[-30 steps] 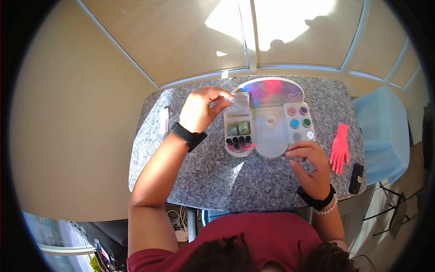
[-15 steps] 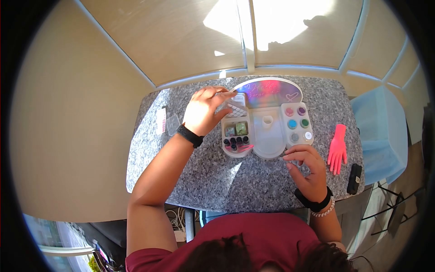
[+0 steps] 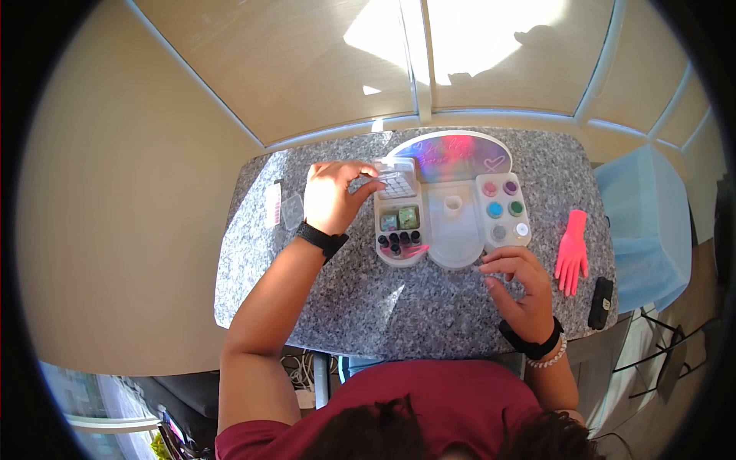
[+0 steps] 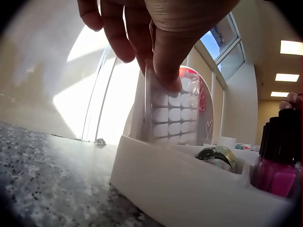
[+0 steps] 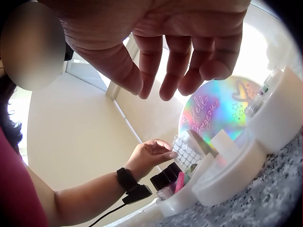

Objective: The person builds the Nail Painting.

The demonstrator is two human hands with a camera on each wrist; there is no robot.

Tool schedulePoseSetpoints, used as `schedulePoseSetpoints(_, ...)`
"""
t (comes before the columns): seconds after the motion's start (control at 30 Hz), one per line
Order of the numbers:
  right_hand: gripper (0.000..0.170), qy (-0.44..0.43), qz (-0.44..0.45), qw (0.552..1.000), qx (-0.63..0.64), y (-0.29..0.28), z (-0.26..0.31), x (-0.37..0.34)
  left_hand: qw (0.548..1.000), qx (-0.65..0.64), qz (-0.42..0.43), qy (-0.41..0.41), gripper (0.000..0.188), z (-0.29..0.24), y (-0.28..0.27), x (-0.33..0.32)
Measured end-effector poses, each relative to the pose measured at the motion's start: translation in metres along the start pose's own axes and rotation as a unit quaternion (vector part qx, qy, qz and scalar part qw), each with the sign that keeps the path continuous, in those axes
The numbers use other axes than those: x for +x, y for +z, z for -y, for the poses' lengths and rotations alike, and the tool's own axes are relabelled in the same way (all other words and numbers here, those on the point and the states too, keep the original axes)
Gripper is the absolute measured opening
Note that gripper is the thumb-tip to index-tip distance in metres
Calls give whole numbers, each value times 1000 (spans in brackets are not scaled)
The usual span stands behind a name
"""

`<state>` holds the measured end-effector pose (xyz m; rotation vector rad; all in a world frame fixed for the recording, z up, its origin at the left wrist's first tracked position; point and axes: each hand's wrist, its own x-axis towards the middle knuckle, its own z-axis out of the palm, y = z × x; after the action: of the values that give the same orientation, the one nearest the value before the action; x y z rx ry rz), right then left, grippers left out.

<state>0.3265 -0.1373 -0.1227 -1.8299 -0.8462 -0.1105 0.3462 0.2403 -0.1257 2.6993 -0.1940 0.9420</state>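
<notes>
My left hand [image 3: 331, 195] pinches a clear sheet of white rounded tabs [image 4: 174, 113] between thumb and fingers. The sheet stands tilted at the back left compartment of a white plastic nail kit case [image 3: 458, 249]. Nearer the front of that side lie green and pale blue rolls [image 3: 408, 218], several black-capped nail polish bottles [image 3: 395, 239] and pink sticks [image 3: 418, 251]. Over the case's front right corner my right hand [image 3: 525, 287] hovers, fingers loosely bent and holding nothing. Pots of coloured powder or glitter [image 3: 495, 209] fill the right section.
Behind the case rises a shiny round-topped panel [image 3: 460, 149]. A clear plastic piece [image 3: 292, 211] and a pink-marked strip [image 3: 273, 204] lie at left on the granite table [image 3: 353, 307]. Right of the case are a pink model hand [image 3: 572, 253] and a black object [image 3: 601, 303].
My left hand has drawn back left and toward me from above the back compartment, with the tabbed sheet now tipped up in its pinch. The right hand stays nearly still.
</notes>
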Motion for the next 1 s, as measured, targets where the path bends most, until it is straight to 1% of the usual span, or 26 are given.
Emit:
schedulePoseSetpoints(0.03, 24, 0, 1, 1000, 1, 0, 0, 0, 1000, 1, 0, -1, 24, 0, 1, 1)
schedulePoseSetpoints(0.1, 24, 4, 3, 1000, -3, 0, 2, 0, 999, 19, -30, 40, 18, -2, 5, 4)
schedulePoseSetpoints(0.13, 24, 3, 4, 1000, -3, 0, 1, 0, 999, 20, -31, 39, 18, 1, 6, 4)
schedulePoseSetpoints(0.23, 24, 4, -2, 1000, 0, 0, 1, -1, 998, 5, -18, 58, 13, 8, 9, 3)
schedulePoseSetpoints(0.33, 24, 7, 1, 1000, -4, -1, 1, -3, 999, -9, 8, 41, 10, 4, 4, 6)
schedulePoseSetpoints(0.4, 24, 7, 1, 1000, -5, -2, 0, -3, 996, 62, -18, 60, 11, -1, -2, 8)
schedulePoseSetpoints(0.53, 24, 8, 1, 1000, -8, -3, 0, -2, 991, 100, -47, 81, 11, -5, -8, 12)
schedulePoseSetpoints(0.6, 23, 9, 1, 1000, -8, -2, 1, -3, 986, 124, -36, 105, 12, -11, -10, 14)
schedulePoseSetpoints(0.63, 23, 9, 2, 1000, -7, -2, 1, -3, 986, 124, -36, 105, 12, -13, -9, 13)
schedulePoseSetpoints(0.7, 23, 6, 4, 1000, -5, 0, 1, -2, 979, 157, -11, 130, 13, -19, -4, 13)
schedulePoseSetpoints(0.73, 23, 6, 4, 1000, -4, 1, 1, -2, 979, 158, -11, 129, 13, -21, -2, 13)
schedulePoseSetpoints(0.8, 23, 10, 5, 1000, 2, 2, 0, -2, 968, 180, 31, 170, 13, -24, 1, 14)
schedulePoseSetpoints(0.83, 23, 9, 5, 1000, 2, 2, 0, -2, 974, 150, 49, 160, 22, -23, 0, 14)
schedulePoseSetpoints(0.87, 23, 5, 7, 1000, -1, 2, 0, -2, 975, 150, 49, 159, 22, -23, 0, 14)
schedulePoseSetpoints(0.93, 23, 2, 8, 1000, -4, 1, 0, -3, 997, 51, 23, 56, 41, -25, 0, 16)
schedulePoseSetpoints(0.97, 23, 5, 6, 1000, -1, 1, 0, -3, 997, 51, 22, 56, 41, -24, 3, 16)
schedulePoseSetpoints(1.0, 23, 9, 4, 1000, 2, 1, 1, -4, 997, -40, 43, -45, 50, -20, 8, 13)
